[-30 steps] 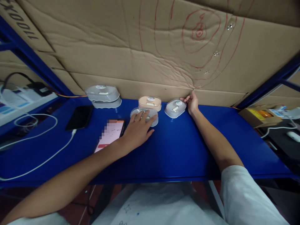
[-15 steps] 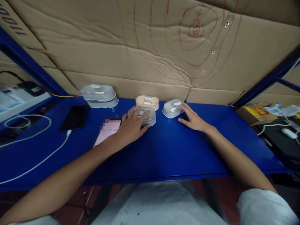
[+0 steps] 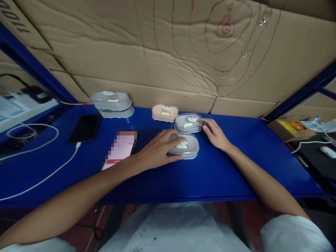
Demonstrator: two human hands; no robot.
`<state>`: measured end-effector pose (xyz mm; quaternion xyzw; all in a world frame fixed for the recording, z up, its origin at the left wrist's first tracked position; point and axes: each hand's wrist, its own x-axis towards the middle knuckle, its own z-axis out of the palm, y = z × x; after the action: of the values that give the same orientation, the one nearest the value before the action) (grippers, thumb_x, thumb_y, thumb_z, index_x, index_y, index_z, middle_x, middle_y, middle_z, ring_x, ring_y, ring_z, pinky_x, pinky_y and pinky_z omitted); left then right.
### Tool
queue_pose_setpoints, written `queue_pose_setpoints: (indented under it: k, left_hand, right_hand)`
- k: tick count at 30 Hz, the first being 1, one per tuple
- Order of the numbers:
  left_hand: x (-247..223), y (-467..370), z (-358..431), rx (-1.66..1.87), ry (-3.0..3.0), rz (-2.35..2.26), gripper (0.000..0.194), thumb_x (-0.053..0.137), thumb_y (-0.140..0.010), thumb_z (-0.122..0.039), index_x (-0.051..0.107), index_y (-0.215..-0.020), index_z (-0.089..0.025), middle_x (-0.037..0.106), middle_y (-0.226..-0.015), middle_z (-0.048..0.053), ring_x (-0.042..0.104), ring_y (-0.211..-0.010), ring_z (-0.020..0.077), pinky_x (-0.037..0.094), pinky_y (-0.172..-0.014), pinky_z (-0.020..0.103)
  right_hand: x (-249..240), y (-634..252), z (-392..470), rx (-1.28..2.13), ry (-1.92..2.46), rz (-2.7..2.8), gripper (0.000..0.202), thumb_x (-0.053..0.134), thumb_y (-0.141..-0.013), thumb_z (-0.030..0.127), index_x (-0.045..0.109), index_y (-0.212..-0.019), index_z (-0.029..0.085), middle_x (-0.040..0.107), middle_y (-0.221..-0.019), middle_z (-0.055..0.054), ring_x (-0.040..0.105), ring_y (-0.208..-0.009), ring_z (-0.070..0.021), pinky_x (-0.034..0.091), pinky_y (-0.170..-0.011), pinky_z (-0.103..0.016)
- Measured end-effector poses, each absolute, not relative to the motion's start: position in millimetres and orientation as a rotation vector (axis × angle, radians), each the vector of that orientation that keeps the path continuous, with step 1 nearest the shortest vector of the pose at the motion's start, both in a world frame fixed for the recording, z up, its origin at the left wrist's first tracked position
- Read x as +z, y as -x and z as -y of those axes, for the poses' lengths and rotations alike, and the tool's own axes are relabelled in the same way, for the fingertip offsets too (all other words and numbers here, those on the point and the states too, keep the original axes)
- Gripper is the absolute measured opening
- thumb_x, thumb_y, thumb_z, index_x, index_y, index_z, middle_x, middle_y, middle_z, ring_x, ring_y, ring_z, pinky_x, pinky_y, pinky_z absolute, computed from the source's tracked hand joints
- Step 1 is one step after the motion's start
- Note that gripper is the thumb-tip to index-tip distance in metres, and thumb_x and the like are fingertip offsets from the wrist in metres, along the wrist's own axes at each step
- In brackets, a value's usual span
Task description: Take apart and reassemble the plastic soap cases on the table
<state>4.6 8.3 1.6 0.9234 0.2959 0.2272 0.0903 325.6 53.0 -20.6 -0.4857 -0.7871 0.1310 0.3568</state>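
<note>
A grey oval box with a clear lid (image 3: 191, 149) sits nearest me on the blue table. My left hand (image 3: 162, 146) grips its left part, the thumb along the near side and the fingers over the lid and far side. Just behind it stands a second grey oval box (image 3: 187, 125). At that box's right end, the fingertips of my right hand (image 3: 216, 134) touch or nearly touch it, with thumb and fingers apart. A peach oval box (image 3: 165, 112) stands behind and to the left, close to the second grey box.
Two stacked grey boxes (image 3: 112, 104) stand at the back left. A lit phone (image 3: 123, 148) lies left of my left hand, and a dark phone (image 3: 84, 129) with a white cable (image 3: 63, 168) lies farther left. Cardboard (image 3: 118, 52) walls the back. An open carton (image 3: 287, 131) is at the right.
My left hand has brought its grey box to the right and nearer me. The other grey box has shifted left beside the peach one, with my right hand at its end.
</note>
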Motion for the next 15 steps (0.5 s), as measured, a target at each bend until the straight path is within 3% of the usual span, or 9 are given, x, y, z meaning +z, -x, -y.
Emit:
queue_pose_setpoints:
  k: [2,4,6,8,11,15]
  left_hand:
    - [-2,-4,-10,0.734,-2.695,-0.919,0.056,0.077,-0.095,-0.044,0.062,-0.146,-0.029,0.054,-0.143,0.013,0.055,-0.133,0.0343,0.05,-0.115,0.054]
    - [-3,-6,-10,0.756,-2.666,-0.89,0.06,0.076,-0.095,-0.047,0.059,-0.15,-0.03,0.053,-0.142,0.014,0.054,-0.134,0.0353,0.049,-0.116,0.056]
    - [-1,-8,-11,0.775,-2.632,-0.792,0.061,0.07,-0.1,-0.049,0.052,-0.155,-0.031,0.053,-0.145,0.014,0.052,-0.138,0.0342,0.048,-0.118,0.056]
    - [3,-9,-16,0.828,-2.595,-0.724,0.05,0.055,-0.108,-0.044,0.049,-0.156,-0.031,0.053,-0.146,0.013,0.053,-0.14,0.0299,0.047,-0.12,0.052]
    - [11,-9,-37,0.874,-2.654,-0.805,0.04,0.039,-0.113,-0.033,0.056,-0.149,-0.026,0.052,-0.153,0.014,0.05,-0.146,0.0284,0.042,-0.123,0.052]
    - [15,-1,-64,0.635,-2.85,-0.906,0.039,0.054,-0.108,-0.037,0.062,-0.143,-0.022,0.051,-0.16,0.017,0.046,-0.15,0.0365,0.039,-0.123,0.059]
  right_hand:
    - [-14,-320,-41,0.458,1.168,2.075,0.058,0.034,-0.11,0.063,0.046,-0.158,0.033,0.061,-0.151,-0.01,0.058,-0.14,-0.0294,0.046,-0.121,-0.055]
    - [-6,-312,-27,0.547,1.022,2.195,0.065,0.041,-0.108,0.065,0.036,-0.164,0.035,0.051,-0.162,-0.01,0.049,-0.15,-0.0307,0.04,-0.126,-0.057]
    - [0,-302,-13,0.514,0.924,2.374,0.082,0.057,-0.099,0.072,0.031,-0.167,0.035,0.038,-0.171,-0.012,0.035,-0.159,-0.0354,0.032,-0.129,-0.061]
    - [3,-294,-4,0.425,0.937,2.514,0.093,0.069,-0.091,0.072,0.032,-0.167,0.035,0.034,-0.173,-0.013,0.029,-0.161,-0.0391,0.029,-0.129,-0.065]
    - [8,-291,2,0.425,1.006,2.586,0.086,0.074,-0.091,0.065,0.039,-0.164,0.035,0.039,-0.169,-0.013,0.035,-0.158,-0.0384,0.034,-0.127,-0.063]
    - [22,-322,-2,0.587,1.062,2.585,0.084,0.079,-0.089,0.059,0.043,-0.16,0.035,0.042,-0.166,-0.012,0.038,-0.156,-0.0354,0.036,-0.127,-0.058]
